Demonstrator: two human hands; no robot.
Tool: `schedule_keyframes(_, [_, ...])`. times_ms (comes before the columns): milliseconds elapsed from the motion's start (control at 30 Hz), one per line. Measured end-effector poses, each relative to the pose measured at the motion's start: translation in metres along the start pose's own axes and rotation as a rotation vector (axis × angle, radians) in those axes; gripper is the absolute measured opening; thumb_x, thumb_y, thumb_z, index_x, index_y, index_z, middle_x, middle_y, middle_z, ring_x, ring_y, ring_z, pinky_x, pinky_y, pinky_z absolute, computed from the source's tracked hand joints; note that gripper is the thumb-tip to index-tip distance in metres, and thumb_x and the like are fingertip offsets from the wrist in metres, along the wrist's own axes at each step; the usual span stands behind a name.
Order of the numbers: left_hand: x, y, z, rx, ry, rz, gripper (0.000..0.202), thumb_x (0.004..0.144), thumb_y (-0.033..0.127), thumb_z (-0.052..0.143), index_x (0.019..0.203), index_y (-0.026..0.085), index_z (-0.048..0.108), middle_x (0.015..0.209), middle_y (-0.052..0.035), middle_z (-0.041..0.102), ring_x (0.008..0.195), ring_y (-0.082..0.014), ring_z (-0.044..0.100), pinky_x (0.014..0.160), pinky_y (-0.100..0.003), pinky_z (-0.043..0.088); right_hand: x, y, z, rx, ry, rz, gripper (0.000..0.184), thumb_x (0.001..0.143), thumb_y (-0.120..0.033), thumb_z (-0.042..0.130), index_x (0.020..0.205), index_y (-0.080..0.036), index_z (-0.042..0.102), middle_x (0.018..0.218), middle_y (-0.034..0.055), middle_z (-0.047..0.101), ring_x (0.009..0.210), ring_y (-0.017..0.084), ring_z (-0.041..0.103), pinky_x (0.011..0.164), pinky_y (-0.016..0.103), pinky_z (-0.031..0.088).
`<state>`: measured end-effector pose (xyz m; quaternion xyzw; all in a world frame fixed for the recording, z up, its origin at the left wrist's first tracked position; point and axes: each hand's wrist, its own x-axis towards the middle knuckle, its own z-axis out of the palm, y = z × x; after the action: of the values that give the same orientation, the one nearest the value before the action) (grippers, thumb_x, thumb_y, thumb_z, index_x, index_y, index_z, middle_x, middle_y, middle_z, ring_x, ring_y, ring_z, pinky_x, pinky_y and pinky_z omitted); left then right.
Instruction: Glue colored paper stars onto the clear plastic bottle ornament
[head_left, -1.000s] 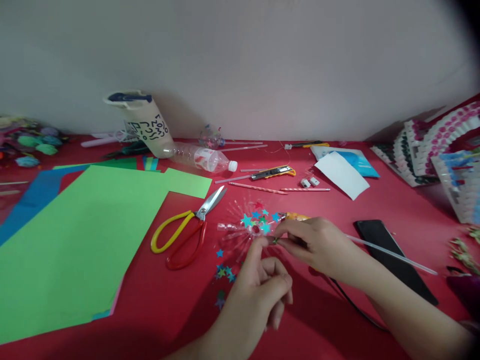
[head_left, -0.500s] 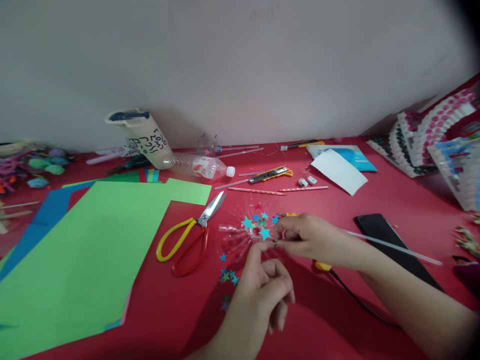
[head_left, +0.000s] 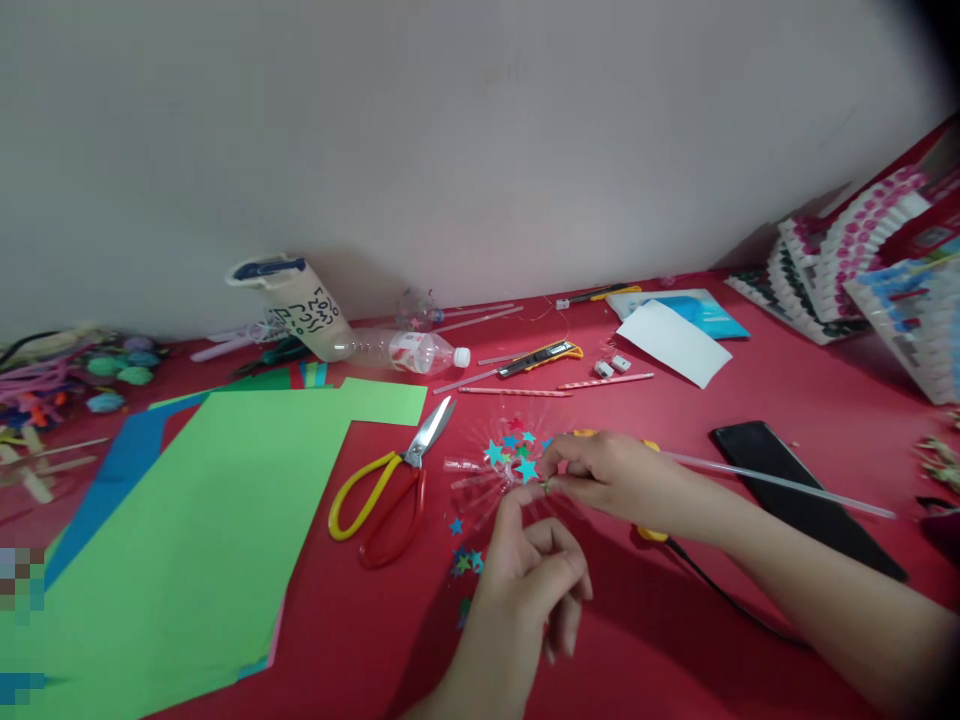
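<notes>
Right grip (head_left: 615, 476) beside stars (head_left: 526, 468), scissors (head_left: 409, 463)

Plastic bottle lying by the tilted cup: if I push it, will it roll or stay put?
Likely rolls: the plastic bottle lies on its side on the flat red table. It looks empty, so probably light and easily dented.

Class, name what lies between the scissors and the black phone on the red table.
Head view: a clear plastic piece with paper stars, and the right hand beside it.
</notes>
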<state>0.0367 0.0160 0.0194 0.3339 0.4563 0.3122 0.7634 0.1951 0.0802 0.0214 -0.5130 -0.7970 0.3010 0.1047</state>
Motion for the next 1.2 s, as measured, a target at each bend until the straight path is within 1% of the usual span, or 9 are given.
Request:
schedule_keyframes(133, [0.002,-0.001,0.002,-0.010,-0.033,0.011,0.037,0.078,0.017,0.045,0.114,0.020,0.037,0.063,0.0076,0.051,0.032,-0.0019,0.034,0.032,-0.015,0.018,-0.001,0.001,0.004,-0.027,0.022,-0.025,0.011,0.086,-0.028,0.049,0.087,-0.022,0.058,0.075,-0.0001,0.065,0.064,0.013,0.057,0.054,0.021,0.030])
schedule_keyframes(300, [0.000,0.000,0.004,-0.010,0.027,0.021,0.038,0.077,0.016,0.044,0.114,0.020,0.036,0.063,0.0074,0.050,0.032,-0.0017,0.033,0.032,-0.014,0.017,-0.007,-0.001,0.001,-0.050,0.000,-0.054,0.012,0.089,-0.026,0.043,0.090,-0.022,0.054,0.077,0.0010,0.065,0.067,0.015,0.058,0.055,0.022,0.030])
schedule_keyframes(467, [-0.003,0.004,0.007,0.023,0.023,0.007,0.038,0.077,0.015,0.044,0.114,0.020,0.037,0.064,0.0069,0.050,0.033,-0.0019,0.033,0.033,-0.015,0.017,-0.009,-0.003,0.001,-0.066,0.003,-0.049,0.011,0.089,-0.024,0.043,0.091,-0.022,0.053,0.080,0.0022,0.066,0.070,0.016,0.060,0.057,0.022,0.032])
schedule_keyframes(700, [-0.003,0.001,0.006,0.005,0.036,0.060,0.034,0.079,0.014,0.043,0.111,0.019,0.035,0.065,0.0069,0.050,0.034,-0.0021,0.034,0.036,-0.017,0.019,-0.009,-0.005,0.008,-0.081,0.109,-0.030,0.015,0.087,-0.029,0.048,0.094,-0.024,0.060,0.075,0.0009,0.068,0.066,0.015,0.061,0.057,0.022,0.035])
schedule_keyframes(833, [-0.002,-0.001,0.006,0.005,0.055,0.075,0.035,0.080,0.015,0.042,0.113,0.020,0.030,0.067,0.0066,0.050,0.035,-0.0025,0.035,0.035,-0.017,0.016,-0.013,-0.005,0.005,-0.088,0.155,-0.046,0.021,0.087,-0.028,0.048,0.103,-0.025,0.062,0.081,0.0033,0.070,0.072,0.017,0.064,0.061,0.023,0.039])
schedule_keyframes(933, [-0.003,0.000,0.006,-0.006,0.054,0.090,0.035,0.080,0.014,0.042,0.112,0.020,0.030,0.068,0.0061,0.050,0.036,-0.0022,0.036,0.036,-0.017,0.017,-0.018,-0.004,0.003,-0.062,0.210,-0.025,0.025,0.088,-0.030,0.047,0.108,-0.023,0.061,0.079,0.0039,0.070,0.066,0.016,0.063,0.059,0.023,0.039])
schedule_keyframes(1033, [-0.005,0.001,0.005,-0.020,0.061,0.094,0.040,0.079,0.015,0.043,0.116,0.019,0.028,0.069,0.0060,0.050,0.037,-0.0020,0.036,0.036,-0.017,0.019,-0.023,-0.001,0.003,-0.022,0.271,-0.015,0.025,0.088,-0.030,0.046,0.105,-0.020,0.061,0.075,0.0034,0.070,0.058,0.014,0.061,0.056,0.022,0.039])
schedule_keyframes(1133, [-0.009,0.002,0.005,-0.025,0.061,0.075,0.048,0.079,0.015,0.045,0.122,0.020,0.025,0.070,0.0057,0.051,0.037,-0.0024,0.038,0.036,-0.016,0.020,-0.026,-0.001,0.004,0.019,0.300,-0.030,0.023,0.088,-0.029,0.046,0.102,-0.021,0.062,0.082,0.0033,0.071,0.062,0.013,0.062,0.059,0.021,0.041])
schedule_keyframes(1200, [-0.012,0.001,0.004,-0.028,0.042,0.062,0.051,0.078,0.015,0.046,0.124,0.021,0.024,0.071,0.0052,0.053,0.037,-0.0028,0.039,0.035,-0.015,0.022,-0.029,0.000,0.005,0.032,0.319,-0.016,0.021,0.088,-0.029,0.046,0.100,-0.022,0.062,0.083,0.0026,0.071,0.063,0.013,0.063,0.060,0.021,0.041])
